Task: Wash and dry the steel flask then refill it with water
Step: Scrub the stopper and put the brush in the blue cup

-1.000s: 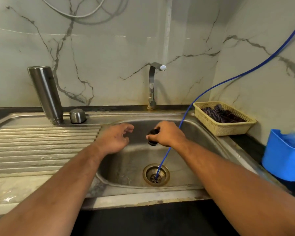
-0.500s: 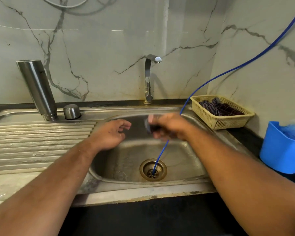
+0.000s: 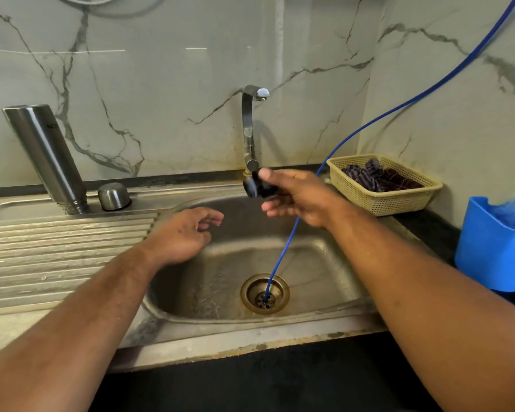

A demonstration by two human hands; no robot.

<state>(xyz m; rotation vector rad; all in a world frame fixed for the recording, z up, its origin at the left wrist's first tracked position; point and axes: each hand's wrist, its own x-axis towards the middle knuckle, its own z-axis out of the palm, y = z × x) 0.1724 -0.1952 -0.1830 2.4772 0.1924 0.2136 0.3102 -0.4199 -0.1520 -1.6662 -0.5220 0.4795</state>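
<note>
Over the sink basin [image 3: 324, 263], the left hand [image 3: 185, 236] hangs with a loose, empty grip; the right hand [image 3: 298, 197] pinches a small black cap [image 3: 254, 185]. At the sink's far-left edge, the steel flask [image 3: 46, 156] stands inverted and tilted, its steel cup [image 3: 114, 196] just beside it.

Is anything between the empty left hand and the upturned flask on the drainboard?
Nothing visible. The left hand hovers open over the sink's left edge; only bare ribbed drainboard lies between it and the flask. The steel cap stands right of the flask, near that path.
</note>
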